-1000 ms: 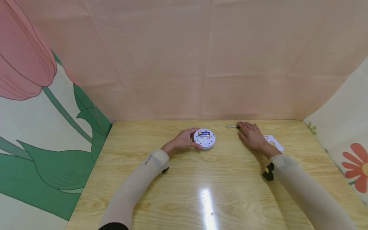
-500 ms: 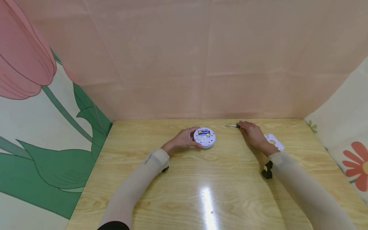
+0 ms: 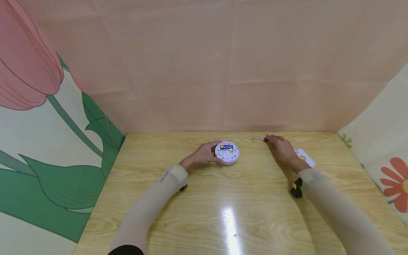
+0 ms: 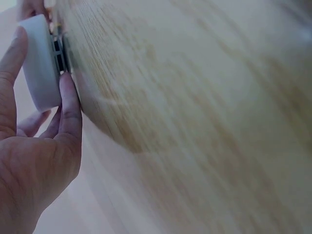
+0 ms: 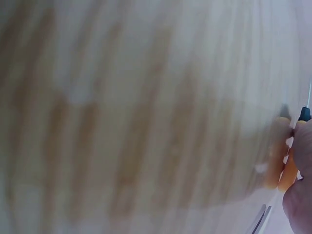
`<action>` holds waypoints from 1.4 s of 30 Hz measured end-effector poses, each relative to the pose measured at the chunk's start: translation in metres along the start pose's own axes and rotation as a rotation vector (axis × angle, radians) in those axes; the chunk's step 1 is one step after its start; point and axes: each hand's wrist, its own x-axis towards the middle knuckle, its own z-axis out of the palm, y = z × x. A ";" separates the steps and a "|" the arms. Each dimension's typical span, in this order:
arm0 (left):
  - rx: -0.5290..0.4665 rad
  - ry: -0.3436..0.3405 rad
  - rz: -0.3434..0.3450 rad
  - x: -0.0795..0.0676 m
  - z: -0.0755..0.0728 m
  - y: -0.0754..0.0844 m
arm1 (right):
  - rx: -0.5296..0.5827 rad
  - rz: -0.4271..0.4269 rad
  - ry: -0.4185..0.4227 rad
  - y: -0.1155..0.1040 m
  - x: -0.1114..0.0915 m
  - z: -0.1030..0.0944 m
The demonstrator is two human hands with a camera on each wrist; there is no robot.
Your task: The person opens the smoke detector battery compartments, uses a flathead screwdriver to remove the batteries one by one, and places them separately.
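My left hand (image 3: 204, 153) grips a round white battery-powered device (image 3: 227, 153), shaped like a smoke alarm, by its left edge. Its upturned face shows a blue and yellow battery and a printed label. In the left wrist view, thumb and fingers span the device's white casing (image 4: 40, 66). Farther right, near the table's back edge, my right hand (image 3: 283, 151) holds a screwdriver (image 3: 266, 140) with its thin metal shaft pointing left. The right wrist view shows its orange handle (image 5: 288, 171) and black collar, partly covered by my fingers.
Behind my right wrist lies a white plate (image 3: 306, 160) with a cut-out, partly hidden. The wood-grain table (image 3: 204, 198) meets a pink backdrop (image 3: 197, 88) at its back edge. Flower-printed sheets hang at both sides.
My right hand, flat over the screwdriver a second ago, now has its fingers gathered round the handle. The screwdriver has shifted slightly right. My left hand and the device stay put.
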 end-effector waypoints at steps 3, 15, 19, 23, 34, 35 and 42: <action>0.002 0.002 -0.002 0.000 0.000 0.000 | 0.015 0.004 0.003 0.001 0.000 -0.002; 0.004 0.007 -0.015 -0.001 0.000 0.001 | 0.023 -0.119 0.032 0.003 0.007 -0.013; 0.010 0.011 -0.014 -0.002 0.001 0.000 | 0.026 -0.153 -0.014 0.005 0.008 -0.016; 0.012 0.016 -0.013 -0.002 0.001 0.000 | 0.046 -0.177 -0.040 0.007 0.010 -0.017; 0.000 0.015 -0.007 -0.001 0.001 -0.003 | 0.030 -0.169 -0.099 -0.002 0.012 -0.033; 0.001 0.015 -0.005 -0.001 0.001 -0.002 | 0.029 -0.165 -0.106 -0.003 0.012 -0.034; -0.006 0.014 0.010 -0.002 0.001 -0.002 | 0.015 -0.163 -0.124 -0.010 0.012 -0.039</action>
